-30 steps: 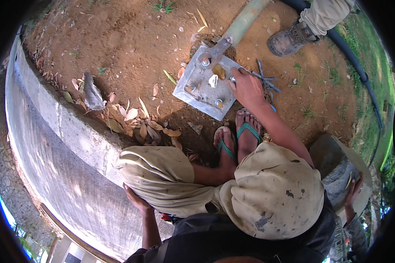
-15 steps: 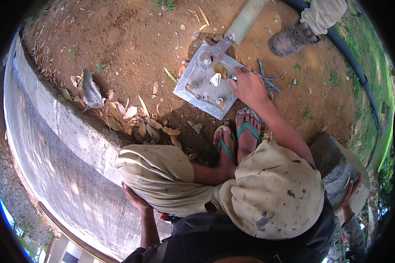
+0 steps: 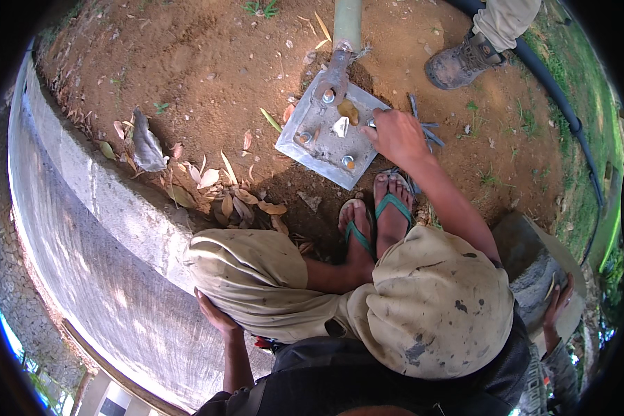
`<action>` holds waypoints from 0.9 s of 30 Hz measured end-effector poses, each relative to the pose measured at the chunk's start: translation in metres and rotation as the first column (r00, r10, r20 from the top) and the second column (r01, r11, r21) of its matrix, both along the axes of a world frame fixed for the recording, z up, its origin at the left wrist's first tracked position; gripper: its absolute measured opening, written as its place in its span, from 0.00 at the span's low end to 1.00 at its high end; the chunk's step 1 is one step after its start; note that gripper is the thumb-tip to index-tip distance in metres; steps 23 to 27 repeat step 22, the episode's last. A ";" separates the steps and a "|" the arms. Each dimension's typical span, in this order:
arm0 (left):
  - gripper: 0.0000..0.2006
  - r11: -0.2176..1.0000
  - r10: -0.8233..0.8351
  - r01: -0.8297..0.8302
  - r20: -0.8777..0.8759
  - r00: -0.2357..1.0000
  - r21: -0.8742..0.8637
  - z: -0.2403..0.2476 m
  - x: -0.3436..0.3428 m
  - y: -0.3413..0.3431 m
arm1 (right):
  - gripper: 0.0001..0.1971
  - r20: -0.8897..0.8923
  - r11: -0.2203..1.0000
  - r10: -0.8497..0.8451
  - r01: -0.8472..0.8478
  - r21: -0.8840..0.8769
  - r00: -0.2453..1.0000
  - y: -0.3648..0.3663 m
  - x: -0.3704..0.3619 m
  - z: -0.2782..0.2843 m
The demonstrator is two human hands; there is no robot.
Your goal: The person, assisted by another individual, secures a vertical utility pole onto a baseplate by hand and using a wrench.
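A square grey metal base plate (image 3: 319, 163) lies on the soil ahead of my feet, with a bolt at each corner. My right hand (image 3: 399, 135) is closed with finger and thumb around the bolt (image 3: 371, 123) at the right corner. At the far corner, a rusty wrench (image 3: 335, 75) sits around another bolt (image 3: 328, 96); a pale green pipe (image 3: 347, 26) covers its handle. A white chip (image 3: 340, 126) and a brown lump (image 3: 348, 111) rest mid-plate. My left hand (image 3: 217, 315) lies against my trouser leg, fingers stretched, holding nothing.
A concrete kerb (image 3: 111, 201) curves along the left, dry leaves (image 3: 236, 204) beside it. Another person's boot (image 3: 464, 62) stands at far right near a black hose (image 3: 551, 87). Another person's hand (image 3: 558, 305) touches a concrete block (image 3: 534, 256) at right.
The green pipe and wrench have swung left around the far bolt. My right hand stays at the right-corner bolt, and my left hand has not moved.
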State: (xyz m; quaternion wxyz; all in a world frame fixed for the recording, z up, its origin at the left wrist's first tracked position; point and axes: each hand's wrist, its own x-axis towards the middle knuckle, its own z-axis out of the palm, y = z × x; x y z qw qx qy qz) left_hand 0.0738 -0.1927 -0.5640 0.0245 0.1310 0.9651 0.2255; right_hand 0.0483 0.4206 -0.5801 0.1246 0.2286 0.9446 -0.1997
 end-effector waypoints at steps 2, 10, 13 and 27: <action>0.30 1.000 0.009 -0.009 0.052 0.999 -0.006 0.010 -0.004 0.014 | 0.19 -0.015 0.999 0.034 -0.034 0.003 0.999 0.004 0.002 -0.003; 0.34 0.888 0.276 -0.370 0.328 0.903 0.272 0.019 -0.007 0.029 | 0.26 -0.104 0.993 -0.033 0.021 -0.116 0.994 0.022 0.017 0.006; 0.32 0.891 0.238 -0.350 0.361 0.902 0.288 0.017 -0.014 0.032 | 0.35 0.028 0.985 -0.170 0.171 -0.038 0.985 0.028 0.062 0.033; 0.34 0.932 0.226 -0.294 0.294 0.929 0.212 0.025 -0.015 0.032 | 0.35 0.164 0.962 -0.181 0.209 -0.175 0.970 0.011 0.123 -0.052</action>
